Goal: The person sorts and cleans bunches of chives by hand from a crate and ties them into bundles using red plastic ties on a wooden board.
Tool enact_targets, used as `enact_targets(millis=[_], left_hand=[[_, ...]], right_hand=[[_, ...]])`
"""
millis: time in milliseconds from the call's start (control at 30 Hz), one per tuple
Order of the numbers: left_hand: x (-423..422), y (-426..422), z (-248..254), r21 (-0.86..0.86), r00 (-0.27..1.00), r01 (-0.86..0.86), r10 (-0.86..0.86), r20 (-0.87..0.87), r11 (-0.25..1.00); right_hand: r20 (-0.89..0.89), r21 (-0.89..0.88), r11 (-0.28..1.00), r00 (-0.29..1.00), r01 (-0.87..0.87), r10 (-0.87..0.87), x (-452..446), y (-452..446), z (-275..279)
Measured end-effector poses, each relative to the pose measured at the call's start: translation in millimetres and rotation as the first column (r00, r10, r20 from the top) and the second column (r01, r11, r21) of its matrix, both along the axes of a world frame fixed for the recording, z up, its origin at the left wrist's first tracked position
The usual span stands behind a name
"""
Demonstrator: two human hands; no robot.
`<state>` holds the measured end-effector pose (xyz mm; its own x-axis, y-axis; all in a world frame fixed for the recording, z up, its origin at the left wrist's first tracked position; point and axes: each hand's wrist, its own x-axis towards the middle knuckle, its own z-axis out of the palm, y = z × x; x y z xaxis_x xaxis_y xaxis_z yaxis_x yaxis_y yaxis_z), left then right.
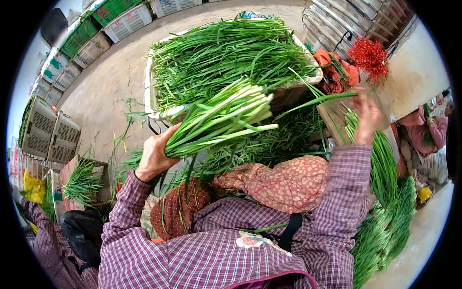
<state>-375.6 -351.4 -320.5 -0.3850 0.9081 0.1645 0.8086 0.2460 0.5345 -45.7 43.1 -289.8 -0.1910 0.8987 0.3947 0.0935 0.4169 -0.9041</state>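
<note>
My left hand [156, 154] is wrapped round a thick bunch of garlic chives [219, 118], with the pale cut ends pointing up and to the right. At the right, my right hand [368, 118] is slightly blurred, its fingers closed at the end of a long green chive blade [313, 102]. That blade stretches left toward the bunch. Just beyond the bunch stands a white plastic crate [149, 89] heaped with loose garlic chives [226, 55]. Beneath my right forearm, more chives [380, 164] lie on a board [332, 118].
Loose leaf scraps [284, 130] cover the space before my lap. Bundled chives [385, 236] lie at the lower right. Red ties [368, 58] hang beside an orange-red bag [332, 72]. Stacked crates [127, 24] line the left wall. Other people [53, 241] sit at both sides.
</note>
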Motion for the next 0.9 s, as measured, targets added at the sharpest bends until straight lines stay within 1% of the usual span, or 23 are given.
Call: enact_targets(millis=[33,67,100,133,167,200,233,267,300,333,367,400,433,500,567,600,633,700,733,767,800,833,900], left_hand=[[-6,-5,-5,0.013,0.998,-0.018,0.019,-0.064,1.000],[-11,-9,-8,0.008,0.995,-0.037,0.038,-0.094,0.999],[-13,-11,-11,0.003,0.991,-0.058,0.058,-0.123,0.998],[-14,-11,-14,0.003,0.991,-0.057,0.057,-0.124,0.998],[-14,-10,-15,0.001,0.989,-0.066,0.066,-0.129,0.998],[-14,-10,-16,-0.002,0.988,-0.074,0.073,-0.135,0.997],[-13,-7,-15,-0.003,0.988,-0.071,0.070,-0.134,0.997],[-11,-4,-15,0.002,0.985,-0.076,0.076,-0.154,0.997],[-9,-3,-14,0.007,0.981,-0.085,0.085,-0.175,0.996],[-8,-1,-12,0.000,0.978,-0.080,0.078,-0.192,0.997],[-8,0,-10,-0.003,0.978,-0.077,0.075,-0.195,0.997],[-7,2,-7,0.009,0.971,-0.070,0.070,-0.228,0.998],[-6,3,-6,0.023,0.963,-0.064,0.068,-0.261,0.998],[-4,5,-3,0.033,0.951,-0.056,0.063,-0.302,0.998],[-3,7,0,0.040,0.938,-0.047,0.058,-0.341,0.998],[-1,8,2,0.048,0.929,-0.042,0.057,-0.365,0.998],[0,8,3,0.056,0.920,-0.037,0.056,-0.389,0.998],[-1,8,6,0.058,0.914,-0.043,0.063,-0.400,0.997],[-3,6,7,0.060,0.891,-0.043,0.065,-0.450,0.997],[-6,4,7,0.063,0.865,-0.044,0.070,-0.498,0.997],[-9,1,6,0.096,0.857,-0.031,0.076,-0.510,0.995],[-13,-2,6,0.099,0.857,-0.035,0.080,-0.509,0.995],[-17,-8,5,0.081,0.819,-0.077,0.109,-0.563,0.994]], right_hand=[[-0.066,-0.012,0.995,0.992,0.104,-0.104,11,11,1],[-0.069,-0.012,0.994,0.992,0.107,-0.107,18,13,5],[0.129,0.051,0.991,0.983,0.122,-0.128,25,14,7],[0.320,0.117,0.985,0.935,0.124,-0.155,31,14,9],[0.377,0.090,0.993,0.926,-0.073,0.034,21,0,11],[0.427,0.052,0.963,0.878,-0.264,0.218,0,-24,13],[0.558,0.073,0.958,0.808,-0.276,0.190,-21,-54,20],[0.510,0.090,0.942,0.827,-0.324,0.236,-41,-82,25],[0.529,0.247,0.892,0.824,-0.378,0.203,-58,-106,31],[0.535,0.328,0.837,0.816,-0.438,0.218,-71,-122,28],[0.573,0.437,0.766,0.802,-0.472,0.168,-82,-133,21],[0.611,0.436,0.761,0.779,-0.481,0.142,-89,-146,17],[0.654,0.451,0.754,0.751,-0.478,0.085,-96,-155,11],[0.654,0.470,0.756,0.755,-0.455,0.047,-105,-168,-1],[0.611,0.484,0.757,0.789,-0.439,0.068,-112,-173,-16],[0.546,0.533,0.752,0.837,-0.387,0.044,-113,-173,-22],[0.547,0.533,0.751,0.836,-0.388,0.043,-112,-170,-24],[0.654,0.457,0.821,0.754,-0.342,-0.050,-103,-154,-26],[0.587,0.572,0.764,0.799,-0.298,-0.129,-97,-143,-26],[0.534,0.595,0.766,0.832,-0.243,-0.151,-89,-130,-24],[0.542,0.618,0.757,0.812,-0.211,-0.217,-78,-114,-24],[0.619,0.550,0.814,0.747,-0.189,-0.244,-65,-96,-30],[0.842,0.384,0.902,0.475,-0.195,-0.256,-47,-77,-33]])
